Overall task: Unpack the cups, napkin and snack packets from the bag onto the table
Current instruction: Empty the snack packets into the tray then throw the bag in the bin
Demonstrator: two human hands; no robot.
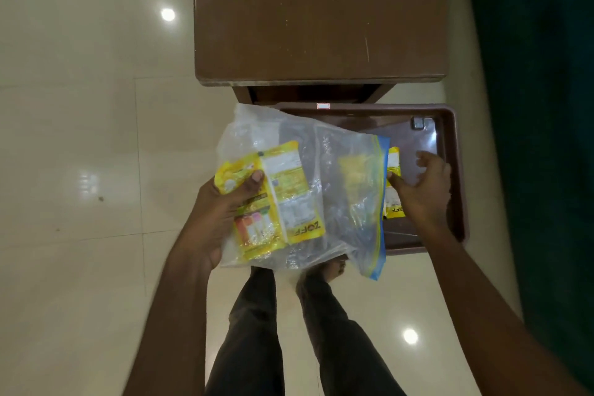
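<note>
Clear plastic with a blue zip strip along its mouth makes up the bag [340, 202], seen from the head camera. It is held in the air in front of the person, over the near edge of a brown tray [450, 125]. The left hand [221, 212] grips the bag's closed end from below, its thumb pressed on a bunch of yellow snack packets [283, 196]. Whether these lie inside the plastic or against its outside cannot be told.

The right hand [424, 190] is at the bag's mouth, thumb on a single yellow packet [393, 167] that sticks out past the blue strip. Its fingers are loosely curled behind the packet and above the tray. A pale yellow shape shows through the plastic in the middle of the bag.

Beyond the tray stands the brown desk [321, 26], its scuffed top bare apart from a white edge at the far side. Cream floor tiles [80, 138] lie to the left, and the person's dark trousers [257, 331] show below the bag.
</note>
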